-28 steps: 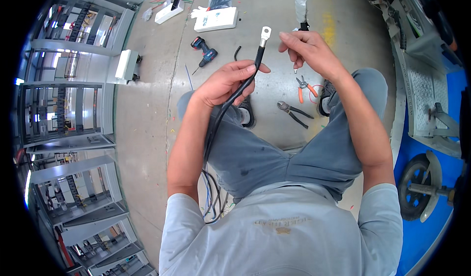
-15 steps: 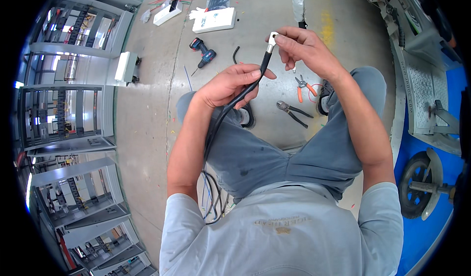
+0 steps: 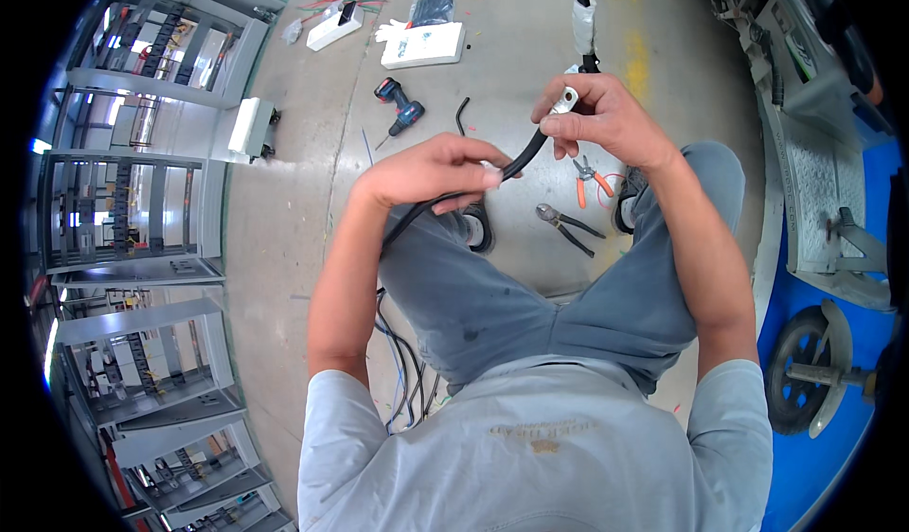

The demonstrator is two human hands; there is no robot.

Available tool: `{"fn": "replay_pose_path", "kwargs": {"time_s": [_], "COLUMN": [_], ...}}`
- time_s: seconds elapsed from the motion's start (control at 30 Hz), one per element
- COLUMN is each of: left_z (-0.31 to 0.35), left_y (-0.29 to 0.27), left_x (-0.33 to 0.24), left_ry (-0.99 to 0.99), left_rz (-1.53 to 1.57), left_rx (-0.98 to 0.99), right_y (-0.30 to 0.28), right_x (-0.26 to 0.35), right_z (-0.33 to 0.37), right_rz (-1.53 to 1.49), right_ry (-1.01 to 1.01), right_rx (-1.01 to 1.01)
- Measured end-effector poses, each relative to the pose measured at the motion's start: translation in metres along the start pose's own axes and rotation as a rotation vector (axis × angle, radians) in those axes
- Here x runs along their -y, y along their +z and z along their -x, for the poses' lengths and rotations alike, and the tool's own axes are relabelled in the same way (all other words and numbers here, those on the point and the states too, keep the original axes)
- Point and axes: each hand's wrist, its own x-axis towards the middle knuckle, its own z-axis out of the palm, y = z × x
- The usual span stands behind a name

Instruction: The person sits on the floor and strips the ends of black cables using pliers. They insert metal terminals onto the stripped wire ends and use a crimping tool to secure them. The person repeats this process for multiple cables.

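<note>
Centrally, a black cable (image 3: 528, 151) sloped between a person's two bare hands, rising rightward to a silver lug (image 3: 565, 100) with one round hole, just above and right of the middle of the frame. The right hand (image 3: 606, 120) gripped the base of the lug, its thumb and fingers nearly closed on it. The left hand (image 3: 431, 174), left of centre, had its thumb and fingers loosely curled around the cable, which continued toward the lower left over a grey trouser leg (image 3: 445, 291). Below the right hand, orange-handled pliers (image 3: 587, 174) and black-handled cutters (image 3: 552, 216) lay apart on the concrete floor (image 3: 284, 239). A cordless drill (image 3: 407, 114) lay above the left hand, and a white box (image 3: 423, 46) sat near the top of the frame.
</note>
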Motion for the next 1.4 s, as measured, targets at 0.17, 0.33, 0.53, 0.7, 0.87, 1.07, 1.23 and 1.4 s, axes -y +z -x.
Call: {"fn": "replay_pose_path", "kwargs": {"time_s": [0.17, 0.33, 0.53, 0.7, 0.87, 1.07, 1.23, 1.4], "left_z": [0.033, 0.044, 0.056, 0.037, -0.008, -0.037, -0.052, -0.062], "left_y": [-0.002, 0.004, 0.003, 0.040, 0.065, 0.049, 0.029, 0.017], "left_x": [0.012, 0.009, 0.015, 0.011, 0.022, 0.044, 0.057, 0.059], "left_ry": [0.054, 0.116, 0.264, 0.414, 0.596, 0.675, 0.536, 0.532], "left_rz": [-0.092, -0.149, -0.331, -0.672, -0.794, -0.687, -0.484, -0.479], "left_rx": [-0.224, -0.350, -0.463, -0.696, -1.064, -0.951, -0.768, -0.691], "right_y": [0.003, 0.005, 0.015, 0.028, 0.030, 0.030, 0.026, 0.015], "right_x": [0.003, -0.003, 0.002, 0.010, 0.015, 0.006, -0.015, -0.027], "right_z": [0.001, -0.004, -0.004, -0.006, -0.003, -0.005, -0.012, -0.015], "right_rz": [-0.071, -0.319, -0.357, -0.242, 0.203, 0.100, 0.154, 0.079], "right_ry": [0.016, -0.042, -0.125, -0.042, 0.057, 0.203, 0.310, 0.428], "right_rx": [-0.008, 0.026, 0.127, -0.031, -0.161, -0.217, -0.251, -0.238]}}
